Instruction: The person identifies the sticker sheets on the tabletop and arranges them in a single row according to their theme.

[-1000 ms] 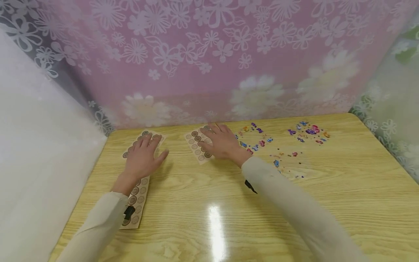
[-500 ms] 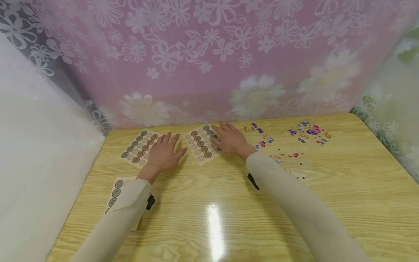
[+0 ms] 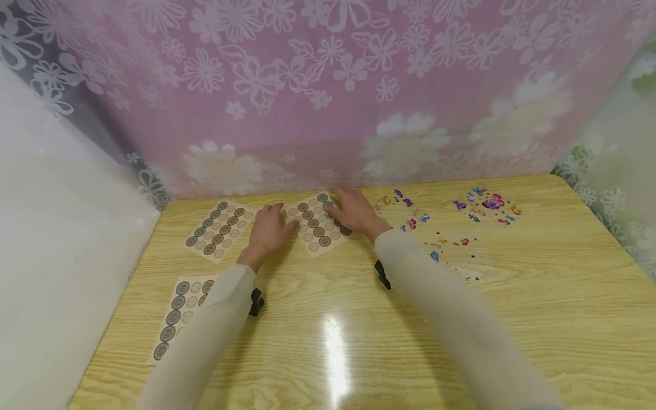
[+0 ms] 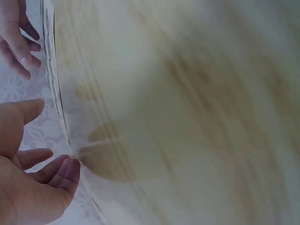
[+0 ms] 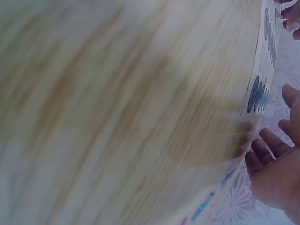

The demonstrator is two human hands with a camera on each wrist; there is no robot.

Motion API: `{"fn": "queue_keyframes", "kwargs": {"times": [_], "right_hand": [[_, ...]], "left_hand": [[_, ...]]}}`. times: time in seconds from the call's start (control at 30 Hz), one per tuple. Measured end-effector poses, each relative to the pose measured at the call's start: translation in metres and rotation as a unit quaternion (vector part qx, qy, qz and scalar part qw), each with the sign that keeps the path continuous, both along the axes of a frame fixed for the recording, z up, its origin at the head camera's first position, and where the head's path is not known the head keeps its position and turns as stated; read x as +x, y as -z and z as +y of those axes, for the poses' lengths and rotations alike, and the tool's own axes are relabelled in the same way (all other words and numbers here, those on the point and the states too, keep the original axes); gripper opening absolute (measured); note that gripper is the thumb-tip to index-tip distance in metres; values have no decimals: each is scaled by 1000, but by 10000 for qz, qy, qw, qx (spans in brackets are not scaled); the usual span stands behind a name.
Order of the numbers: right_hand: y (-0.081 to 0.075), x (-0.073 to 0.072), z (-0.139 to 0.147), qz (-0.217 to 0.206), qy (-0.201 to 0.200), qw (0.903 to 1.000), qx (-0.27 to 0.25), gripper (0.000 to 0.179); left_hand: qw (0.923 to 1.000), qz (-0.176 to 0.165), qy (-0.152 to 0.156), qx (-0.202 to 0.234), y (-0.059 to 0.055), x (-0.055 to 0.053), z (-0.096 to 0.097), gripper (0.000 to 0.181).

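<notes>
A beige sheet of round, coin-like stickers [image 3: 314, 230] lies at the back middle of the table, between the two hands. My left hand [image 3: 269, 230] is at its left side, fingers loosely bent, fingertips close to the tabletop in the left wrist view. Over the sheet's upper right part is my right hand [image 3: 356, 213], palm down with relaxed fingers that hide some of the stickers. The right wrist view shows that hand's fingertips [image 5: 253, 161] near the table surface beside the dark round stickers [image 5: 255, 93]. Neither hand grips anything.
A second round-sticker sheet [image 3: 207, 234] lies back left; a third [image 3: 171, 319] sits nearer, partly under the left sleeve. To the right, clear sheets carry small colourful stickers [image 3: 492, 202]. A floral pink curtain [image 3: 307, 131] hangs behind the table [image 3: 538, 296].
My left hand has moved right, off the back left sheet, to the left side of the middle sheet. The right hand has shifted slightly toward that sheet's upper right part.
</notes>
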State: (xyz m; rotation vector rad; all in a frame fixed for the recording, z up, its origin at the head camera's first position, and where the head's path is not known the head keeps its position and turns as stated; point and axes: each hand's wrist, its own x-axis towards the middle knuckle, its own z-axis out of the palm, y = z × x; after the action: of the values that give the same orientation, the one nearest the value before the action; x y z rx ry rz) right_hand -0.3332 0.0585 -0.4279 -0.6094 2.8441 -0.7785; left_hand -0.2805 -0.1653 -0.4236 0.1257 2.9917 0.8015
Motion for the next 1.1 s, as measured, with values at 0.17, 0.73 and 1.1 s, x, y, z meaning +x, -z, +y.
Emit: {"fn": "queue_keyframes", "kwargs": {"times": [0.17,0.73,1.1], "right_hand": [[2,-6,-8,74,278,9996,58,57],[6,-18,-24,-260,558,9955,715,58],[1,-24,-23,-560,517,9956,542,59]], "left_hand": [[9990,34,-278,350,5,-9,-1,65],[9929,-228,-705,931,8,-19,-1,54],[9880,-360,-780,1283,8,-22,-3,50]]}}
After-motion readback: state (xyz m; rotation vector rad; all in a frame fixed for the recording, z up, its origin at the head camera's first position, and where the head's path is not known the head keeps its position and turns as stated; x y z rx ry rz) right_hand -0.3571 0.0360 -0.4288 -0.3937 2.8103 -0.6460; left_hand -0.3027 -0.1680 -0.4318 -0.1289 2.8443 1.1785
